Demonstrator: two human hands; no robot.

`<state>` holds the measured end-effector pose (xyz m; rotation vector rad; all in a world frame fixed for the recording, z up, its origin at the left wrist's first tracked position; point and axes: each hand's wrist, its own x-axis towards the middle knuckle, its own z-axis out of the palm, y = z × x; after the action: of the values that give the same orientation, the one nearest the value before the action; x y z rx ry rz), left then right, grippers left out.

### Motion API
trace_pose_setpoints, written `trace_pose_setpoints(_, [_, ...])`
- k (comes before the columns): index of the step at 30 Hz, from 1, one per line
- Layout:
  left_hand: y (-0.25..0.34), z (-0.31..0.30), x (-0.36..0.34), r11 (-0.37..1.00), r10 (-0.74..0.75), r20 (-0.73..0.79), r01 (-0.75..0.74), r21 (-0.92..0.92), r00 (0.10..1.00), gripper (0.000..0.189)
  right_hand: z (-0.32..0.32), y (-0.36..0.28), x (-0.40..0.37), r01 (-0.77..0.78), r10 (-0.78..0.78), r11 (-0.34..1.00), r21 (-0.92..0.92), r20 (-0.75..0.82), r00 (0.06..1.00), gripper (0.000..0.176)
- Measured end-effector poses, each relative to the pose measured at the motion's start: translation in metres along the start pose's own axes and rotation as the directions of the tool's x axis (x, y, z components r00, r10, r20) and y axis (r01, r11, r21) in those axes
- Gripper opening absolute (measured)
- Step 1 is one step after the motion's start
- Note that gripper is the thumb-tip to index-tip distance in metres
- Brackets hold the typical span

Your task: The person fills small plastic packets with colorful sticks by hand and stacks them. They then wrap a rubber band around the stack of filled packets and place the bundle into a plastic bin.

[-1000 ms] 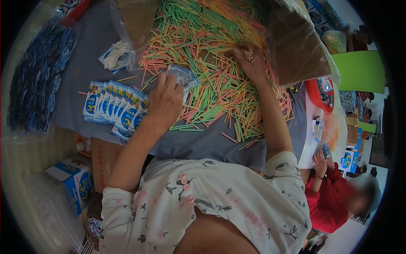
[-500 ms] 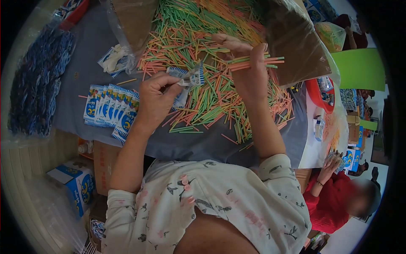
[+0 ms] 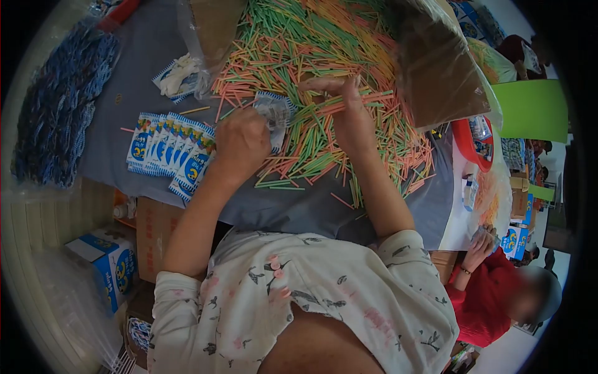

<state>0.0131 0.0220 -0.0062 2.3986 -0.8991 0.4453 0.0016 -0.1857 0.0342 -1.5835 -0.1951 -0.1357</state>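
Observation:
My left hand [image 3: 242, 142] is closed, knuckles up, at the left edge of the stick pile. Against its fingers lies a silvery, blue-edged packet [image 3: 274, 111]; the fingertips are hidden. My right hand [image 3: 354, 128] is raised over the pile with thumb and fingers closed around a small bunch of pink and orange candy sticks [image 3: 330, 110]. Under both hands spreads a large heap of green, pink, orange and yellow sticks [image 3: 305, 146]. Left of my left hand, several blue-and-white printed packets [image 3: 165, 146] overlap in a fanned row.
A bag of blue packets [image 3: 59, 106] lies far left. Near it is a packet with white crumpled material [image 3: 179, 78]. Plastic-covered cardboard [image 3: 439, 68] borders the heap, beside a red basin [image 3: 464, 140]. A person in red [image 3: 483, 305] sits at right. Printed boxes [image 3: 109, 268] stand lower left.
My left hand has turned knuckles up and drawn closer to the table, hiding the packet's opening. My right hand has moved left and slightly down with the sticks. The view has shifted a little.

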Motion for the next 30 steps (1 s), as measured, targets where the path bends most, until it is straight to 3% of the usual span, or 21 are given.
trace_pose_setpoints(2, [-0.005, -0.002, -0.003, 0.95, -0.17, -0.071, 0.145, -0.276, 0.983, 0.006, 0.0, 0.001, 0.001, -0.075, 0.078, 0.977, 0.197, -0.009, 0.997, 0.072])
trace_pose_setpoints(6, [0.0, -0.002, -0.006, 0.908, -0.25, -0.072, 0.208, -0.364, 0.966, 0.011, 0.005, -0.004, 0.005, -0.091, 0.089, 0.987, 0.133, 0.014, 0.996, 0.073])
trace_pose_setpoints(9, [0.005, -0.001, -0.004, 0.95, -0.18, -0.085, 0.15, -0.275, 0.98, 0.006, 0.006, 0.0, 0.006, -0.014, 0.01, 0.998, 0.065, 0.066, 0.998, 0.074])
trace_pose_setpoints(11, [0.018, 0.007, -0.007, 0.997, -0.039, -0.043, 0.042, 0.07, 0.998, 0.007, 0.006, 0.005, 0.01, 0.04, -0.05, 0.995, 0.095, 0.105, 0.993, 0.066])
trace_pose_setpoints(12, [0.022, 0.011, -0.008, 0.996, -0.045, -0.042, 0.048, 0.074, 0.998, 0.007, 0.009, 0.008, 0.01, 0.038, -0.049, 0.994, 0.099, 0.11, 0.993, 0.066])
trace_pose_setpoints(14, [0.029, 0.019, -0.008, 0.936, -0.01, 0.099, -0.026, 0.351, 0.995, 0.01, 0.012, 0.01, 0.008, -0.01, 0.0, 0.99, 0.138, 0.074, 0.997, 0.069])
trace_pose_setpoints(15, [0.028, 0.015, -0.006, 0.937, -0.007, 0.1, -0.029, 0.348, 0.995, 0.01, 0.013, 0.01, 0.007, -0.01, 0.001, 0.991, 0.136, 0.071, 0.997, 0.069])
trace_pose_setpoints(17, [0.02, 0.002, -0.002, 0.986, -0.055, 0.028, 0.05, 0.157, 0.998, 0.006, 0.012, 0.007, 0.003, -0.019, 0.012, 0.996, 0.09, 0.075, 0.997, 0.071])
trace_pose_setpoints(18, [0.016, -0.002, -0.002, 0.987, -0.05, 0.032, 0.045, 0.153, 0.998, 0.006, 0.009, 0.007, 0.002, -0.02, 0.014, 0.996, 0.088, 0.068, 0.998, 0.071])
trace_pose_setpoints(19, [0.012, -0.005, -0.002, 0.943, -0.228, 0.036, 0.229, -0.241, 0.973, 0.007, 0.006, 0.008, 0.002, 0.025, -0.027, 0.999, 0.04, 0.04, 0.999, 0.072])
trace_pose_setpoints(20, [0.008, -0.009, -0.002, 0.72, -0.386, 0.106, 0.371, -0.586, 0.917, 0.008, 0.004, 0.008, 0.003, 0.07, -0.07, 0.998, -0.007, 0.017, 0.997, 0.073])
trace_pose_setpoints(24, [0.007, -0.02, 0.003, 0.642, -0.413, 0.04, 0.323, -0.695, 0.91, 0.009, 0.006, -0.008, 0.005, 0.083, -0.086, 0.987, 0.135, 0.017, 0.996, 0.076])
trace_pose_setpoints(26, [0.009, -0.017, 0.002, 0.549, -0.397, 0.013, 0.248, -0.798, 0.918, 0.01, 0.01, -0.013, 0.007, 0.162, -0.182, 0.966, 0.2, 0.087, 0.98, 0.078])
trace_pose_setpoints(30, [0.011, -0.014, 0.0, 0.516, -0.357, 0.01, 0.206, -0.831, 0.934, 0.013, 0.015, -0.017, 0.011, 0.21, -0.221, 0.973, 0.091, 0.134, 0.966, 0.078])
